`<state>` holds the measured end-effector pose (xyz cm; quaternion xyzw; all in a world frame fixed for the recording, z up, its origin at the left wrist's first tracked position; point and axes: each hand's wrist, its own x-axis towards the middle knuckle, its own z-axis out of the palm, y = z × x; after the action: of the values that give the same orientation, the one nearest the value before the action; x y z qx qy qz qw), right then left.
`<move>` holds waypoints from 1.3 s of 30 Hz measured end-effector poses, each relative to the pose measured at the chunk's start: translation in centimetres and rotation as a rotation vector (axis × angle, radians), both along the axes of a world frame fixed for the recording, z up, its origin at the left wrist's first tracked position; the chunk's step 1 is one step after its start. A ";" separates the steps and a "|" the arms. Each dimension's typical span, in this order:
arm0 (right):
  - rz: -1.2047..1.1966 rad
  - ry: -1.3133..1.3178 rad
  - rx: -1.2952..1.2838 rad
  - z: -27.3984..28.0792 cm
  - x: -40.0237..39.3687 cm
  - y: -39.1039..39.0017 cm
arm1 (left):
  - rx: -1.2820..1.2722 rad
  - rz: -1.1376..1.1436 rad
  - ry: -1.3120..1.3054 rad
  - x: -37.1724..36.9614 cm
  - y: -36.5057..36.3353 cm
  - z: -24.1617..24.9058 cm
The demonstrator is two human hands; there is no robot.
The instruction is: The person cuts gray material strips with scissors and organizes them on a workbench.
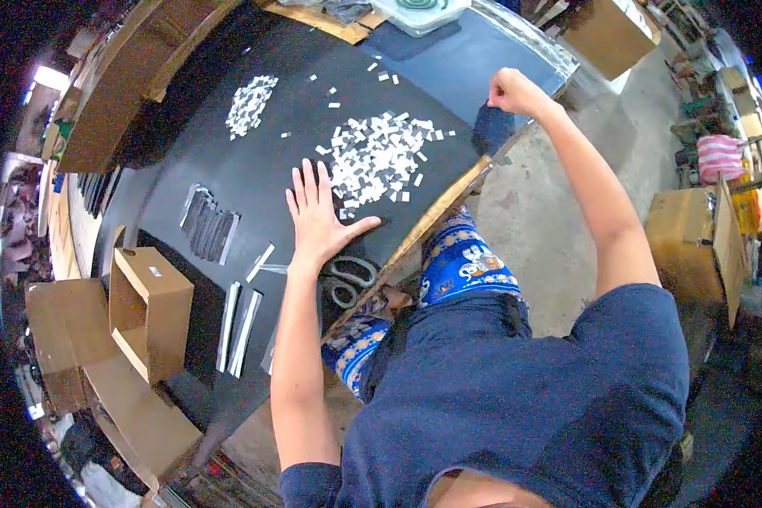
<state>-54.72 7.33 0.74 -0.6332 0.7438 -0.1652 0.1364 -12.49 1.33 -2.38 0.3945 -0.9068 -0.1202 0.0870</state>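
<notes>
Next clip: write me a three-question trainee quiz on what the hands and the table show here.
1. True or false: the left hand lies flat with fingers spread on the black table.
2. What lies nearest the left hand's fingertips? A) large pile of white pieces B) scissors C) cardboard box
3. Fill in: the right hand is closed in a ____ at the table's far edge.

Key: 1 true; 2 A; 3 fist.

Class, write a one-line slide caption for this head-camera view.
Left hand flat on black table beside white pieces; right hand fisted at edge.
</notes>
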 end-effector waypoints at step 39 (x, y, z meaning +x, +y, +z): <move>-0.282 0.242 -0.384 -6.8 20.6 -4.0 | 0.011 0.027 0.064 0.0 0.2 -0.2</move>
<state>-34.16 3.29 -6.07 -0.5529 0.7905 -0.2435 -0.1006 -12.49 1.51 -2.58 0.4030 -0.8976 -0.1364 0.1154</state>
